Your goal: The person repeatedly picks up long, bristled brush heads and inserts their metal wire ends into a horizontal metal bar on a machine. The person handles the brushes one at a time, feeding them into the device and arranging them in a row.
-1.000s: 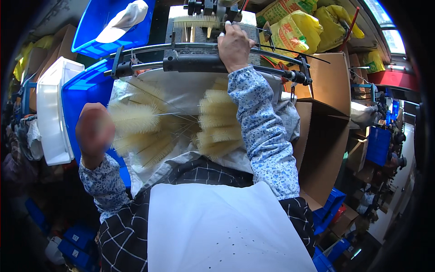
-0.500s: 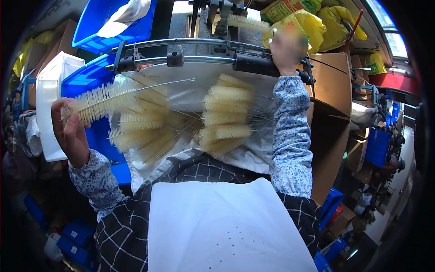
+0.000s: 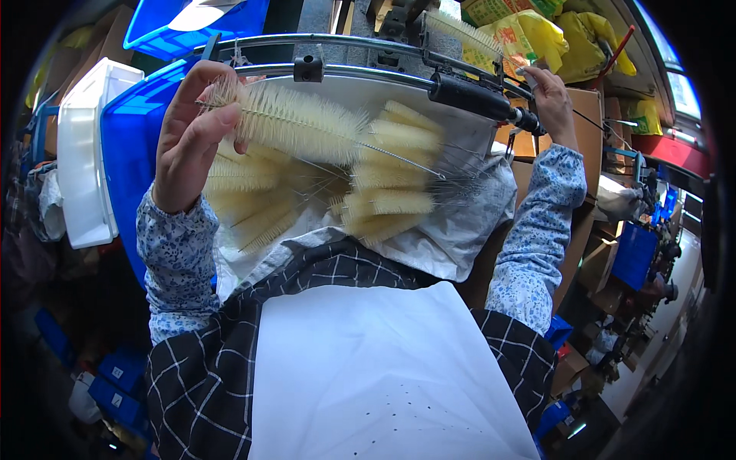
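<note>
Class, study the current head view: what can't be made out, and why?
Head view: the number of piled bristle brushes; they overlap, and the held brush in the left hand covers parts of them.
Head view: the top of the machine; the upper edge cuts it off.
Head view: the full white cap; cut by the upper edge.
Head view: whether the right hand grips the far brush; too small.

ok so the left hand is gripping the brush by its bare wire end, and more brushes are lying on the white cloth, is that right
Not quite: the head view shows the left hand gripping the brush by its bristled end, with the bare wire pointing away to the right. More brushes are lying on the white cloth.
</note>
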{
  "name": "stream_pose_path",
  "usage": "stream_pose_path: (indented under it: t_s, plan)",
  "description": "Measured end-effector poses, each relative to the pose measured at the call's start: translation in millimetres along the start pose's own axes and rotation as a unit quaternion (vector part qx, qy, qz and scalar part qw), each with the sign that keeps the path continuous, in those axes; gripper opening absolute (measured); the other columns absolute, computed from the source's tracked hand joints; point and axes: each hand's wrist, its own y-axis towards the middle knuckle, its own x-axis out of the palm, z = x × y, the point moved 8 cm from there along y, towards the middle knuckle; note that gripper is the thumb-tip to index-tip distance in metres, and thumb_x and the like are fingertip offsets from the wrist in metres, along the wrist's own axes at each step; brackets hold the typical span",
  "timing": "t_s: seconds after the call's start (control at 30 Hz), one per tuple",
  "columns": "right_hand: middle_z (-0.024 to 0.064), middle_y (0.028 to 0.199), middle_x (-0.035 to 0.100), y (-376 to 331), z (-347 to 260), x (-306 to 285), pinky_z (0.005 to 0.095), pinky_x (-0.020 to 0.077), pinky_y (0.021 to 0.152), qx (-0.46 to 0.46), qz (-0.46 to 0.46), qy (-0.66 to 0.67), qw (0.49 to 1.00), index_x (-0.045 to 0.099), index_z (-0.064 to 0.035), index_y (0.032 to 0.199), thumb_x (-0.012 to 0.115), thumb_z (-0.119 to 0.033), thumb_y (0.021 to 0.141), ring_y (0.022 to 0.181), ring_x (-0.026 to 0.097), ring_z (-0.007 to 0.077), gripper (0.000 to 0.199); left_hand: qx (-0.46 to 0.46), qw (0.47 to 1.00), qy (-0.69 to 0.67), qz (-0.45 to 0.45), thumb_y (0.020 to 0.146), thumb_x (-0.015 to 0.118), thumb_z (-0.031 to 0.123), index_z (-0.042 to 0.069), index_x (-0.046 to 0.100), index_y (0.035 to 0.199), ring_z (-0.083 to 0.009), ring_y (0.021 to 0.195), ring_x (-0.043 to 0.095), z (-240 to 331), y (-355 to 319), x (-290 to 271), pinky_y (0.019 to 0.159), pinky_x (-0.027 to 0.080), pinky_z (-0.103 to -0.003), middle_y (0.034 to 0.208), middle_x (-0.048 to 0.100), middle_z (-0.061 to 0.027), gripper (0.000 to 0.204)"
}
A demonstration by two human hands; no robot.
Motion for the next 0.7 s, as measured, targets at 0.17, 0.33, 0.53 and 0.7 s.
stream_pose_path:
  t_s: [0.17, 0.33, 0.53, 0.7]
  plan:
    - [0.0055, 0.085, 0.060, -60, 26, -15, 0.0283, 0.0426, 0.067, 0.148, -0.059, 0.110, 0.981, 0.061, -0.0088, 0.101, 0.055, -0.019, 0.083, 0.074, 0.055, 0.0158, 0.022, 0.006, 0.999, -0.013, -0.051, 0.080, 0.052, 0.012, 0.003, 0.043, 0.114, -0.0102, 0.065, 0.053, -7, 9, 28, 0.056, 0.045, -0.023, 0.085, 0.053, -0.0057, 0.037]
    - [0.0025, 0.098, 0.058, -95, -21, 5, 0.0258, 0.0427, 0.076, 0.120, -0.298, 0.415, 0.851, 0.053, -0.0051, 0.115, 0.059, -0.025, 0.083, 0.086, 0.053, 0.0111, 0.038, 0.039, 0.995, 0.000, -0.095, 0.079, 0.054, 0.011, 0.002, 0.043, 0.114, -0.0109, 0.067, 0.054, -1, 13, 52, 0.056, 0.046, -0.023, 0.085, 0.052, -0.0057, 0.038]
    - [0.0101, 0.105, 0.057, -72, -149, 15, 0.0306, 0.0424, 0.084, -0.063, -0.315, 0.444, 0.836, 0.043, -0.0051, 0.124, 0.053, -0.036, 0.086, 0.097, 0.053, 0.0183, 0.050, 0.154, 0.976, 0.130, -0.084, 0.076, 0.057, 0.002, 0.002, 0.045, 0.106, -0.0143, 0.074, 0.056, -13, 11, 93, 0.069, 0.046, -0.025, 0.087, 0.053, -0.0075, 0.032]
    - [0.0088, 0.102, 0.057, -58, -230, 29, 0.0284, 0.0398, 0.087, -0.063, -0.276, 0.546, 0.788, 0.050, -0.0014, 0.112, 0.054, -0.019, 0.086, 0.098, 0.052, 0.0170, 0.031, 0.109, 0.967, 0.215, -0.084, 0.071, 0.066, 0.005, 0.004, 0.041, 0.111, -0.0188, 0.084, 0.056, -28, -7, 82, 0.077, 0.045, -0.029, 0.100, 0.052, -0.0117, 0.047]
